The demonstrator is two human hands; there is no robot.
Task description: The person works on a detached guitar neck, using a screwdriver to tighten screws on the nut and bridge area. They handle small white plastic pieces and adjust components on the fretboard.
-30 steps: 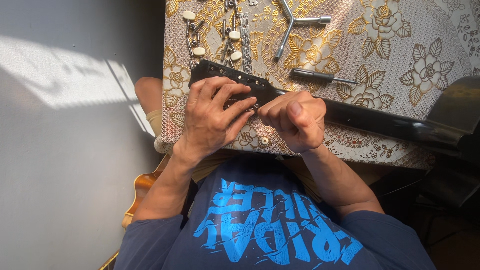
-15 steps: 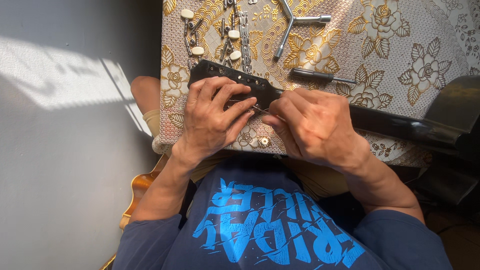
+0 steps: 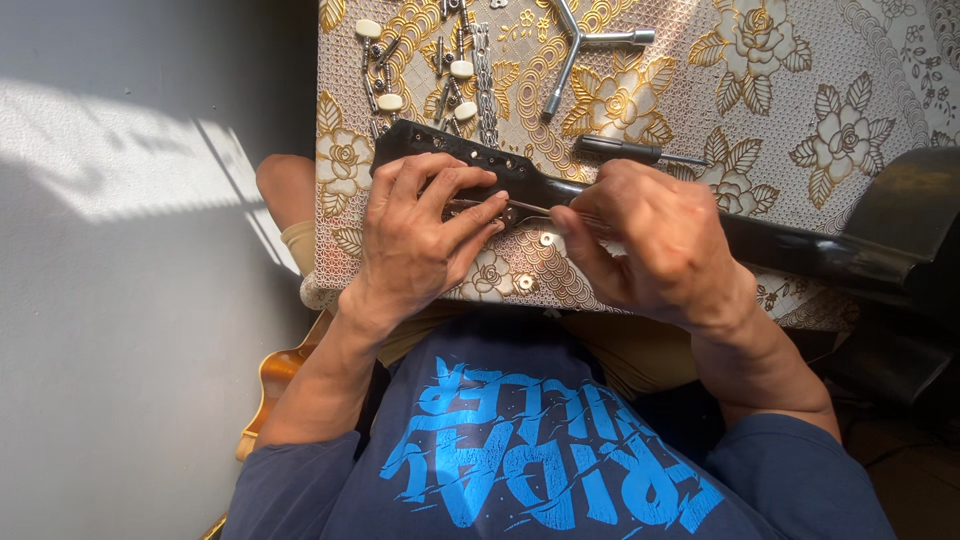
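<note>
Two bare hands work over one black guitar neck (image 3: 800, 245), which lies across a surface (image 3: 860, 90) covered in a gold-flowered cloth, its headstock end pointing left. Beyond it lie one three-armed metal wrench (image 3: 585, 45), one dark-handled screwdriver (image 3: 625, 150), four cream tuning knobs (image 3: 390, 102) with their metal posts, and two small round washers (image 3: 547, 239) near the surface's front edge. Since half a second ago the right hand (image 3: 660, 245) has shifted slightly, its fingers spread more along the neck. The left hand (image 3: 420, 235) lies palm down on the headstock, fingers curled over a slim metal strip (image 3: 478, 205). The right hand is half closed, fingertips pinched at the strip's end; whether it grips it I cannot tell.
</note>
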